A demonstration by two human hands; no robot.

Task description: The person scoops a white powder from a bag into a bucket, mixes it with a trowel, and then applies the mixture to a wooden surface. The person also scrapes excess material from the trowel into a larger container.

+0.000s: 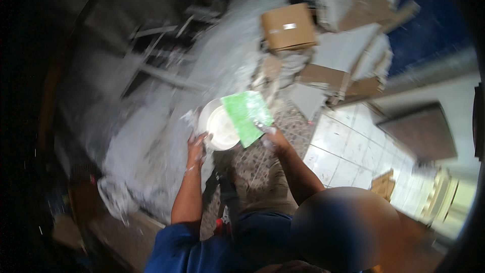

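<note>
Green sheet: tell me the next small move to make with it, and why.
Probably ease the green sheet rightward, clear of the white bowl. From this view it overlaps the bowl's right side, hiding part of the inside. The right hand already has it by its lower right edge, while the left hand steadies the bowl's lower left rim.

Holding a round, white, open-topped tub [204,119] at its left side in the left hand [196,146], showing a pale interior. Gripping a flat, bright green, four-cornered sheet [245,115], whitish-smeared, in the right hand [273,139], slanting across the tub's right rim.
</note>
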